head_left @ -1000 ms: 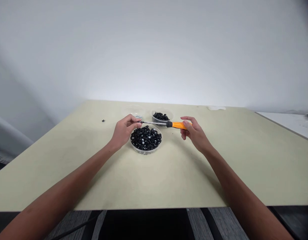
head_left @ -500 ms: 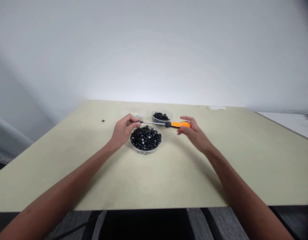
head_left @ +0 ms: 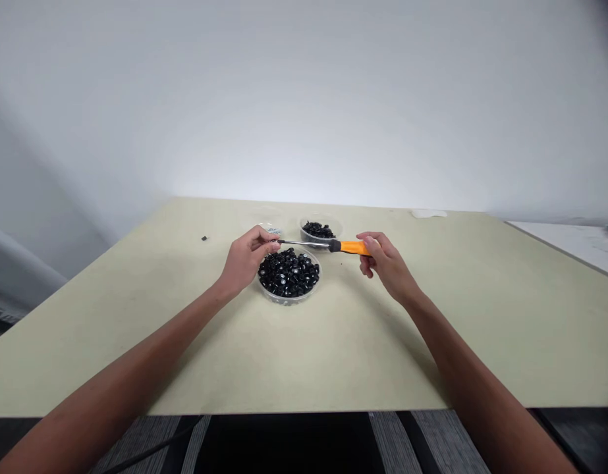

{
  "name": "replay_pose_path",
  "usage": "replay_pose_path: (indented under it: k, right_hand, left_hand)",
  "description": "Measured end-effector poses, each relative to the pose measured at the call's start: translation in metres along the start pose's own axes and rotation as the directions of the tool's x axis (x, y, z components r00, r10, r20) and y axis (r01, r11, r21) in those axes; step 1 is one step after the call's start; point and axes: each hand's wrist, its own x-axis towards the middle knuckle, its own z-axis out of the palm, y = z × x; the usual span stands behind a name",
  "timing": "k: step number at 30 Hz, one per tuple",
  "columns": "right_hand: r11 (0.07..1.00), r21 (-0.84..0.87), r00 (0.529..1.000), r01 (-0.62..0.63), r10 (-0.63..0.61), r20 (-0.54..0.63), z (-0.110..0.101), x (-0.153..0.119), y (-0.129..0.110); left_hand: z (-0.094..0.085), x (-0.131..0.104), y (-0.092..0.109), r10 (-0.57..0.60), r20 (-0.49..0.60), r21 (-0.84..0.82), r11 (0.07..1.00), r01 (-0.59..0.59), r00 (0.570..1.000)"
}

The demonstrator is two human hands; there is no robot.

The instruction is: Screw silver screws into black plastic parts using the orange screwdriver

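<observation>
An orange-handled screwdriver (head_left: pixel 354 247) lies level in the air, its handle gripped by my right hand (head_left: pixel 388 264). Its metal shaft points left, and the tip meets the pinched fingers of my left hand (head_left: pixel 247 259). Whatever small piece those fingers pinch is too small and too covered to name. Below the shaft stands a clear round tub (head_left: pixel 288 301) full of shiny black round pieces (head_left: pixel 290 273). Behind it, a second clear tub (head_left: pixel 339 227) holds smaller black parts (head_left: pixel 318 230).
A third clear container (head_left: pixel 261 216) with small pale bits stands behind my left hand. One small dark piece (head_left: pixel 203 238) lies on the table (head_left: pixel 304 368) at the left. Toward the back right there is a flat white item (head_left: pixel 429 213). A wall rises behind.
My right-hand fingers have shifted on the screwdriver handle, the thumb now further along it and the lower fingers curled. The left hand has barely moved.
</observation>
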Motion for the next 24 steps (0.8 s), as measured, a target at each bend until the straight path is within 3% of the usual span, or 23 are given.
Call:
replay_pose_path:
  k: [5,10,14,19,24]
  right_hand:
    - [0.995,0.096,0.994,-0.001,-0.009,0.106,0.0,-0.001,0.001]
    - [0.999,0.037,1.0,0.013,-0.013,-0.002,0.003,-0.001,-0.002]
    - [0.993,0.113,0.997,0.033,-0.041,0.067,0.0,0.004,-0.011]
    - [0.999,-0.036,1.0,-0.001,0.001,-0.002,0.001,0.015,-0.028]
    - [0.994,0.112,0.99,-0.001,-0.015,0.138,0.013,0.016,-0.018]
  left_hand:
    - [0.0,0.0,0.002,0.007,-0.024,-0.001,1.0,-0.007,1.0]
    - [-0.001,0.0,0.003,0.016,-0.018,-0.001,1.0,-0.016,1.0]
    - [-0.003,0.002,0.005,0.014,-0.019,-0.014,1.0,-0.014,1.0]
    - [-0.007,0.007,0.013,0.05,-0.035,-0.019,0.999,-0.05,0.998]
    - [-0.015,0.007,0.007,0.021,-0.074,-0.011,1.0,-0.022,0.997]
